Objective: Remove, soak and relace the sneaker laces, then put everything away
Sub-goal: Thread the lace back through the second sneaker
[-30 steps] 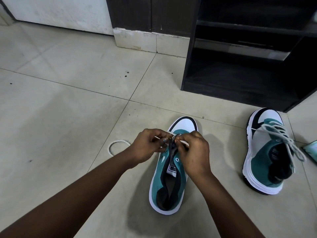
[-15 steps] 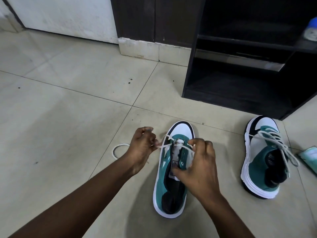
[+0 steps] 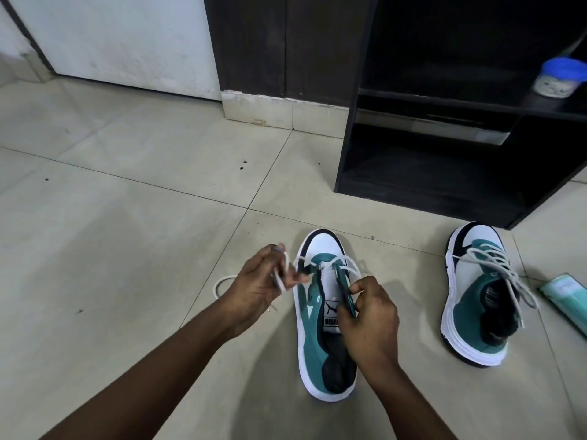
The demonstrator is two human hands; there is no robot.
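Note:
A teal and white sneaker (image 3: 309, 354) lies on the tiled floor in front of me, toe pointing away. Its white lace (image 3: 346, 264) runs through only the lowest eyelets near the toe. My left hand (image 3: 260, 287) pinches one strand of that lace and holds it out to the left of the shoe; the rest of the strand loops on the floor behind the hand. My right hand (image 3: 370, 315) grips the right edge of the shoe's opening beside the tongue. A second matching sneaker (image 3: 476, 315) stands to the right, fully laced, its lace ends loose.
A black open shelf unit (image 3: 438, 173) stands on the floor behind the shoes, with a blue-lidded jar (image 3: 560, 77) on its upper shelf. A pale green packet (image 3: 568, 296) lies at the right edge. A white door and dark panel close the back.
My hands have separated from over the toe eyelets: the left drew the lace out to the left, the right slid back to grip the shoe's right edge. The camera tilted up slightly.

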